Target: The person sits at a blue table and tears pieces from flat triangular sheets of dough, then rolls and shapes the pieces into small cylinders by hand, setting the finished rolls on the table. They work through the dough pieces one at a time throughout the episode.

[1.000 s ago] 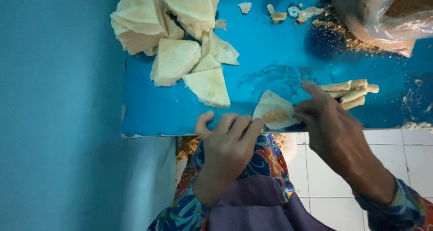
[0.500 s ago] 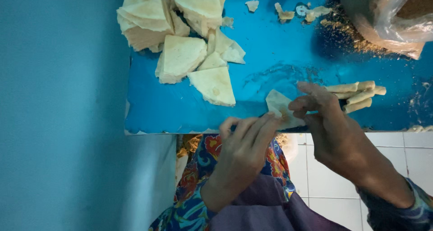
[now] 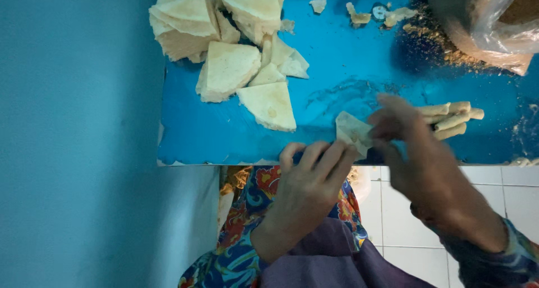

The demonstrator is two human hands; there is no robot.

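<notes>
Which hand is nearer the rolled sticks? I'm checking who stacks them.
Right. The right hand sits just beside the rolled sticks, its fingers on a small wrapper. The left hand is farther off, at the table edge.

A bright blue surface (image 3: 348,69) is carrying everything here. A heap of pale triangular wrapper sheets (image 3: 219,29) is lying at its far left part, with one single triangle (image 3: 270,104) lying apart, nearer the front edge. A few rolled pastry sticks (image 3: 452,119) are resting side by side toward the right. Small torn scraps (image 3: 359,12) are sitting along the far edge, and brown crumbs (image 3: 443,46) are spreading beside a clear plastic bag (image 3: 494,24) sitting at the far right corner.
</notes>
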